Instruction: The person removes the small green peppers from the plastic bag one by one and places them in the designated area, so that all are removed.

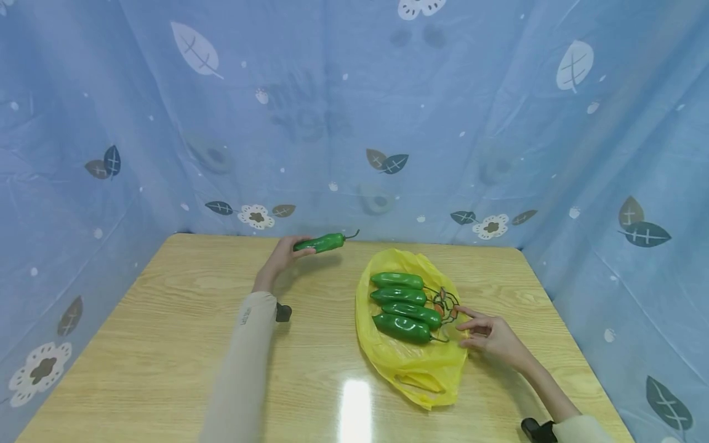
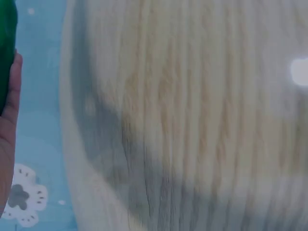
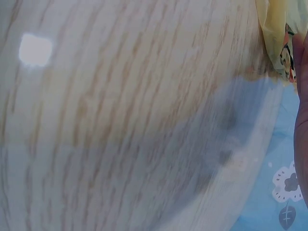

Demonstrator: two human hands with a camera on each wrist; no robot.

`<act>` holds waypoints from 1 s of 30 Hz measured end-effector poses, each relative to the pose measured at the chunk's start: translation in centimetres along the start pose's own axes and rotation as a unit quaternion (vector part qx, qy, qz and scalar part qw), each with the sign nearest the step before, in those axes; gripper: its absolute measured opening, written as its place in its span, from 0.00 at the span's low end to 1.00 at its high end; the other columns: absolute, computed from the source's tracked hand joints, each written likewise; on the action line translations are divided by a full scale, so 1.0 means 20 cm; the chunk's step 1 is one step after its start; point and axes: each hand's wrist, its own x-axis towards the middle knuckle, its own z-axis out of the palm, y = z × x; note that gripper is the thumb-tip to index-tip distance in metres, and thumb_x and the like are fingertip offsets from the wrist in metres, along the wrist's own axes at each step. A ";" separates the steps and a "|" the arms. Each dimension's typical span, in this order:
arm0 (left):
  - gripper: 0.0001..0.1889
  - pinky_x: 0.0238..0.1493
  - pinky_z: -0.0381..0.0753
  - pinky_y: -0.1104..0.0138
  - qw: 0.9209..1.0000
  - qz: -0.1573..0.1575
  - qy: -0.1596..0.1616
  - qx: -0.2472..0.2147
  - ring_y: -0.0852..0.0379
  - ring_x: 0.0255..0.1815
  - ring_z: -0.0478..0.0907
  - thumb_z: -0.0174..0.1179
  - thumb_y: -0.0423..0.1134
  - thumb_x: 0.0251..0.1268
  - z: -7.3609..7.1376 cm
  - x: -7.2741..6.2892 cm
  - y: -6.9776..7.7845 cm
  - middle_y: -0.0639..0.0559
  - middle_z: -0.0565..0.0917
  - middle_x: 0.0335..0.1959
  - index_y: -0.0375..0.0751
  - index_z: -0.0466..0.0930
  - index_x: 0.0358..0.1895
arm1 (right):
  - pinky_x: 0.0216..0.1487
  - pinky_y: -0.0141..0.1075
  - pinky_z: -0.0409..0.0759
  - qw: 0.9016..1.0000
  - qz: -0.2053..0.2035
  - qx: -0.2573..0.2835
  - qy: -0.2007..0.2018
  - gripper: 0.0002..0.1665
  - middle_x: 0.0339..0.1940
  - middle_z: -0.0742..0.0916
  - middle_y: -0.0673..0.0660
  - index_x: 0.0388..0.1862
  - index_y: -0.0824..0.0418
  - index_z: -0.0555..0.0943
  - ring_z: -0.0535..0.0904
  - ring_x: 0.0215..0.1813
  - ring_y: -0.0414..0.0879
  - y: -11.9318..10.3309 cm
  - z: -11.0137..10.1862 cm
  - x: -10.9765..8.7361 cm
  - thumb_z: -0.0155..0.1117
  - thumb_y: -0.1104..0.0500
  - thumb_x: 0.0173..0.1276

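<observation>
My left hand [image 1: 286, 255] grips a long green chili pepper [image 1: 324, 243] over the far side of the table, its thin stem pointing right. In the left wrist view, part of that chili pepper [image 2: 6, 45] lies against the fingers at the left edge. A yellow plastic bag [image 1: 382, 363] is spread on the table right of centre, with several green chili peppers [image 1: 403, 328] side by side in it, stems to the right. My right hand [image 1: 495, 337] holds the bag's right rim with bent fingers, beside the stems. The bag [image 3: 272, 24] partly shows in the right wrist view.
Small orange things [image 1: 439, 309] with dark curly stems lie in the bag beside the chili peppers. The wooden table [image 1: 183, 332] ends at a blue patterned curtain [image 1: 332, 123] behind and on both sides. A bright reflection falls near the front edge.
</observation>
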 end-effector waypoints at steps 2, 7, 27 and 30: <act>0.25 0.40 0.72 0.63 1.000 -0.015 -0.001 -0.001 0.51 0.37 0.72 0.61 0.41 0.66 0.00 0.01 0.00 0.35 0.79 0.51 0.30 0.73 0.62 | 0.31 0.30 0.82 1.000 -0.001 -0.005 -0.001 0.19 0.66 0.67 0.78 0.46 0.75 0.82 0.85 0.42 0.42 0.00 0.00 0.00 0.71 0.67 0.57; 0.25 0.43 0.73 0.58 1.000 -0.020 -0.008 0.004 0.47 0.40 0.72 0.60 0.40 0.67 0.01 0.01 0.00 0.33 0.77 0.56 0.31 0.72 0.63 | 0.31 0.31 0.81 1.000 -0.004 -0.011 0.002 0.18 0.66 0.68 0.77 0.46 0.74 0.82 0.84 0.41 0.43 0.00 0.01 0.01 0.71 0.66 0.57; 0.24 0.66 0.66 0.52 0.997 -0.048 -0.063 -0.013 0.40 0.64 0.68 0.60 0.35 0.65 0.12 0.02 -0.11 0.36 0.69 0.67 0.33 0.71 0.64 | 0.34 0.35 0.84 0.999 0.003 0.036 -0.008 0.16 0.66 0.64 0.81 0.46 0.77 0.81 0.85 0.42 0.47 0.01 -0.01 -0.02 0.68 0.70 0.59; 0.24 0.65 0.66 0.50 0.997 -0.042 -0.068 0.001 0.38 0.65 0.66 0.58 0.35 0.67 0.11 0.03 -0.11 0.35 0.69 0.67 0.32 0.71 0.64 | 0.36 0.33 0.84 1.000 0.008 0.030 -0.004 0.17 0.66 0.65 0.80 0.46 0.76 0.81 0.85 0.43 0.44 0.01 0.00 -0.02 0.69 0.70 0.59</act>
